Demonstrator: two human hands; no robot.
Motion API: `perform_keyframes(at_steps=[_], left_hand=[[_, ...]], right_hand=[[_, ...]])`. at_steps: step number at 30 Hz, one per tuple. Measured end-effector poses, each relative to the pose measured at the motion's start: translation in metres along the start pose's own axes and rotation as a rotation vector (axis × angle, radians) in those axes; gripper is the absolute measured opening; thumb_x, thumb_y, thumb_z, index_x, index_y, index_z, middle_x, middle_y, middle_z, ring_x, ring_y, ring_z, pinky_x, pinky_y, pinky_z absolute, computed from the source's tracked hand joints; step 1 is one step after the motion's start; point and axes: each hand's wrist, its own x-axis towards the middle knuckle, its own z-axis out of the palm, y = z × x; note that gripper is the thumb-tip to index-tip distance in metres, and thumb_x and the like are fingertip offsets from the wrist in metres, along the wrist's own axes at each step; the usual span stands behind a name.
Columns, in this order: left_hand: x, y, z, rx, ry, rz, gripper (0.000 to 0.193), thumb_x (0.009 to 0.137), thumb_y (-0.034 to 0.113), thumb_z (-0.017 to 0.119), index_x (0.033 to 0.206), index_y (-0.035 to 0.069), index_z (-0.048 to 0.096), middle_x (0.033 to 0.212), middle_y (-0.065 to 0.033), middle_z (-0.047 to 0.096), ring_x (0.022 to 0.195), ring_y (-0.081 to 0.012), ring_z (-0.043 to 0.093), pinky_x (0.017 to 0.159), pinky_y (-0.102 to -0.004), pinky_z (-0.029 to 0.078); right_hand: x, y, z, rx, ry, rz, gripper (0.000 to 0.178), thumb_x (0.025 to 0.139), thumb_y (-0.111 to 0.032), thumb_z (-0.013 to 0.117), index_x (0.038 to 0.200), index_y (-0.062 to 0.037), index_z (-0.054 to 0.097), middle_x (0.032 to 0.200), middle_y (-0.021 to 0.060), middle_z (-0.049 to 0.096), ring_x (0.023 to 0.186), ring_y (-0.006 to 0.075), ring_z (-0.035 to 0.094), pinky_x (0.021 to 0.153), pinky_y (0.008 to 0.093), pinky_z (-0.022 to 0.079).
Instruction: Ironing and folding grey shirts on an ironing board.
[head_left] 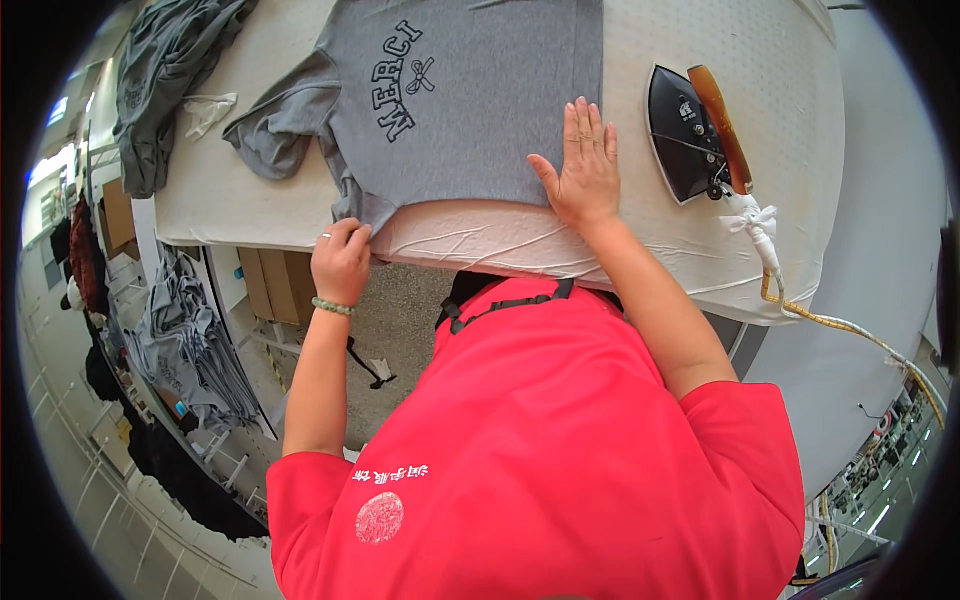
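Observation:
A grey sweatshirt (480, 110) with dark lettering and a small bow print lies spread on a padded, cloth-covered ironing table (720, 250). My left hand (342, 262), with a beaded bracelet at the wrist, is closed on a corner of the sweatshirt at the table's near edge. My right hand (584, 170) lies flat over the garment's lower right part, its fingers stretched out and the thumb spread to the left. To the right of that hand rests an iron (685, 135) with a black body and a brown handle, apart from the cloth.
A cord (850, 325), wrapped in white cloth near the iron, runs off to the right. Another grey garment (175, 80) and a white scrap (208, 113) lie at the table's far left. Grey garments (190, 340) hang below left, near a cardboard box (275, 285).

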Motion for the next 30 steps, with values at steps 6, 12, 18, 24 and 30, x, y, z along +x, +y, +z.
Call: perform_keyframes(at_steps=[6, 12, 18, 24, 30], left_hand=[[0.021, 0.04, -0.001, 0.035, -0.073, -0.044, 0.031, 0.085, 0.004, 0.069, 0.116, 0.002, 0.069, 0.121, -0.0142, 0.067, 0.114, -0.0357, 0.064, 0.1, -0.0482, 0.052], [0.115, 0.123, 0.053, -0.347, 0.093, 0.154, 0.031, 0.094, 0.005, 0.066, 0.124, -0.001, 0.068, 0.139, -0.019, 0.064, 0.135, -0.0377, 0.058, 0.113, -0.049, 0.048], [0.162, 0.175, 0.119, -0.373, 0.07, 0.235, 0.047, 0.099, 0.014, 0.065, 0.143, -0.001, 0.059, 0.156, -0.0173, 0.052, 0.149, -0.036, 0.046, 0.122, -0.0481, 0.039], [0.164, 0.179, 0.127, -0.275, -0.02, 0.255, 0.056, 0.102, 0.022, 0.061, 0.151, -0.001, 0.051, 0.164, -0.0165, 0.043, 0.154, -0.0343, 0.037, 0.127, -0.0486, 0.031], [0.164, 0.18, 0.127, -0.214, -0.046, 0.256, 0.058, 0.103, 0.028, 0.059, 0.153, -0.001, 0.049, 0.165, -0.0175, 0.041, 0.155, -0.0344, 0.037, 0.128, -0.0486, 0.028]], right_hand=[[-0.005, 0.009, -0.002, 0.014, -0.003, -0.008, 0.08, 0.104, -0.055, 0.054, 0.162, -0.0036, 0.036, 0.169, 0.0173, 0.035, 0.158, 0.0337, 0.031, 0.129, 0.0519, 0.019], [-0.025, 0.023, -0.043, 0.106, 0.075, -0.086, 0.056, 0.098, -0.028, 0.07, 0.147, -0.0053, 0.055, 0.146, 0.0168, 0.06, 0.14, 0.034, 0.054, 0.118, 0.0476, 0.039], [-0.028, 0.015, -0.07, 0.313, -0.158, 0.341, 0.031, 0.089, -0.02, 0.077, 0.116, -0.0077, 0.069, 0.114, 0.013, 0.069, 0.104, 0.03, 0.068, 0.089, 0.0456, 0.053], [-0.014, 0.014, -0.063, 0.294, -0.251, 0.426, 0.016, 0.085, -0.014, 0.079, 0.093, -0.0042, 0.069, 0.099, 0.0114, 0.07, 0.08, 0.0254, 0.069, 0.07, 0.0398, 0.056], [-0.015, 0.021, -0.05, 0.349, -0.083, 0.297, 0.018, 0.083, -0.01, 0.078, 0.095, -0.0025, 0.068, 0.096, 0.0132, 0.069, 0.08, 0.0272, 0.07, 0.071, 0.0398, 0.056]])
